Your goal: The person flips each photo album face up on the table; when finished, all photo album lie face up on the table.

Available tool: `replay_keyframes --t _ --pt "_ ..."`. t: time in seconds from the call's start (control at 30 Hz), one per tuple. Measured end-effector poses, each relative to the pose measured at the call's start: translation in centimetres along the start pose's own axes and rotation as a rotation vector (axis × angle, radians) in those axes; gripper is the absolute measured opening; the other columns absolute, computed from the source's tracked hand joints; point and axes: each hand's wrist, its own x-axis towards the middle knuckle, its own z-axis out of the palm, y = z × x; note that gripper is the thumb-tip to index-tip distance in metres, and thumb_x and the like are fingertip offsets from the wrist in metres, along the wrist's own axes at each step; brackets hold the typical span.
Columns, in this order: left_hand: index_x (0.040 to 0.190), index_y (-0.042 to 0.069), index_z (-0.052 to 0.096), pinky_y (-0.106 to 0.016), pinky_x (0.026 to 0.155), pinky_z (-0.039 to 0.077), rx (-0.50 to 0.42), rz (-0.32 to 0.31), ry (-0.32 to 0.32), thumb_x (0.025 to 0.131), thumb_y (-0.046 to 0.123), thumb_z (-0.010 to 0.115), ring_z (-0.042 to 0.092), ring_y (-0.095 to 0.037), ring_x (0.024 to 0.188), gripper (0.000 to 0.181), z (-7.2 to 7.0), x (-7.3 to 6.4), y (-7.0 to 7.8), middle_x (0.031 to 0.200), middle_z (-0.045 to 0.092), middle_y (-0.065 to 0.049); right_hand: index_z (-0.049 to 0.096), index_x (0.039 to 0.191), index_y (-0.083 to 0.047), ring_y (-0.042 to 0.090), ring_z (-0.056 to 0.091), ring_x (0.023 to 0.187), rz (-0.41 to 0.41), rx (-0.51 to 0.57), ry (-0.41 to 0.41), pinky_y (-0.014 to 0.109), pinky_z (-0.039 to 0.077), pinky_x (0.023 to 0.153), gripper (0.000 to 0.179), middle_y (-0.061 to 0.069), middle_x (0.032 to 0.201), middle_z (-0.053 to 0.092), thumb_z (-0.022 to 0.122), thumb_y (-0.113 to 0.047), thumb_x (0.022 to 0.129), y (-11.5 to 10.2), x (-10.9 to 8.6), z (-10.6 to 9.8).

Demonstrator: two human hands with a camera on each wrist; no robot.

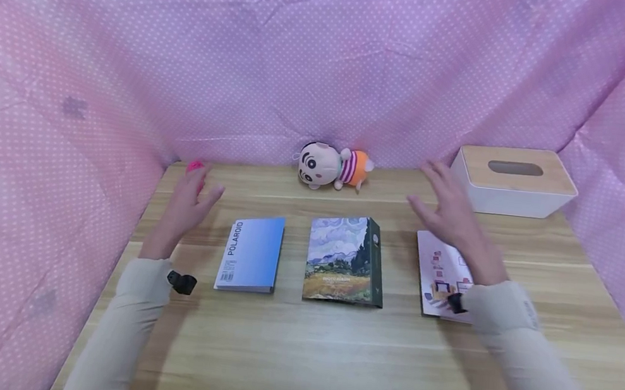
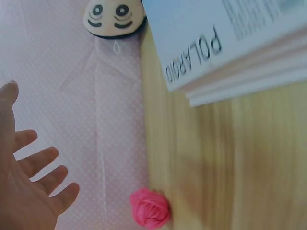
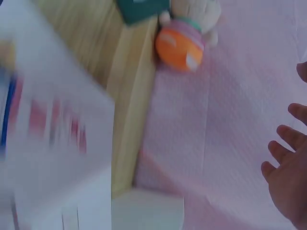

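My left hand (image 1: 182, 203) hovers over the left side of the table with fingers spread, holding nothing. It is nearest to a pink yarn-like ball (image 2: 150, 208) and a blue-and-white album marked POLAROID (image 1: 251, 253). My right hand (image 1: 448, 209) is raised over the right side, its fingers apart and nothing in them. Under that forearm lies a white album with small printed pictures (image 1: 435, 275), partly covered by the wrist. Between the two hands sits a photo album with a painted landscape cover (image 1: 336, 261) and a dark green spine.
A plush doll (image 1: 327, 166) in a striped top and orange bottoms lies at the back edge of the wooden table (image 1: 295, 358). At the back right stands a white tissue box with a wooden lid (image 1: 520, 182). Pink dotted cloth (image 1: 326, 63) hangs behind and at both sides.
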Motion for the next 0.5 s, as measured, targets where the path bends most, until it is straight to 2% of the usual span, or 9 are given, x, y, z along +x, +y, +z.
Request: replay_keyframes --t 0.13,0.27,0.37,0.5 --pt "0.148 -0.001 0.028 -0.058 0.112 0.026 -0.051 -0.037 -0.066 0.098 0.036 0.053 0.032 -0.044 0.136 0.067 0.6 -0.6 0.0 0.149 0.034 -0.026 0.028 0.151 -0.014 0.034 0.020 0.145 0.080 0.092 -0.116 0.056 0.018 0.116 0.069 0.011 0.158 0.022 0.059 -0.036 0.093 -2.5 1.1 3.6" --pt "0.148 0.002 0.030 -0.058 0.107 0.033 -0.092 -0.081 -0.131 0.097 0.037 0.053 0.037 -0.043 0.132 0.066 1.2 -1.7 -0.3 0.148 0.036 -0.023 0.024 0.152 -0.014 0.033 0.017 0.146 0.112 0.196 -0.195 0.055 0.017 0.117 0.072 0.010 0.159 0.018 0.059 -0.035 0.093 -5.1 1.8 6.9" --pt "0.149 0.004 0.030 -0.057 0.107 0.035 -0.117 -0.124 -0.196 0.097 0.042 0.051 0.036 -0.042 0.133 0.067 1.6 -2.5 -0.7 0.151 0.034 -0.019 0.023 0.152 -0.013 0.032 0.017 0.146 0.128 0.262 -0.221 0.053 0.017 0.118 0.072 0.012 0.159 0.019 0.059 -0.031 0.093 -7.0 2.2 9.0" --pt "0.148 0.004 0.030 -0.056 0.107 0.035 -0.158 -0.156 -0.256 0.098 0.042 0.050 0.036 -0.043 0.134 0.066 2.2 -3.5 -1.2 0.152 0.032 -0.019 0.021 0.153 -0.014 0.028 0.018 0.146 0.156 0.347 -0.238 0.050 0.019 0.118 0.072 0.011 0.158 0.020 0.059 -0.030 0.094 -9.1 2.6 11.3"
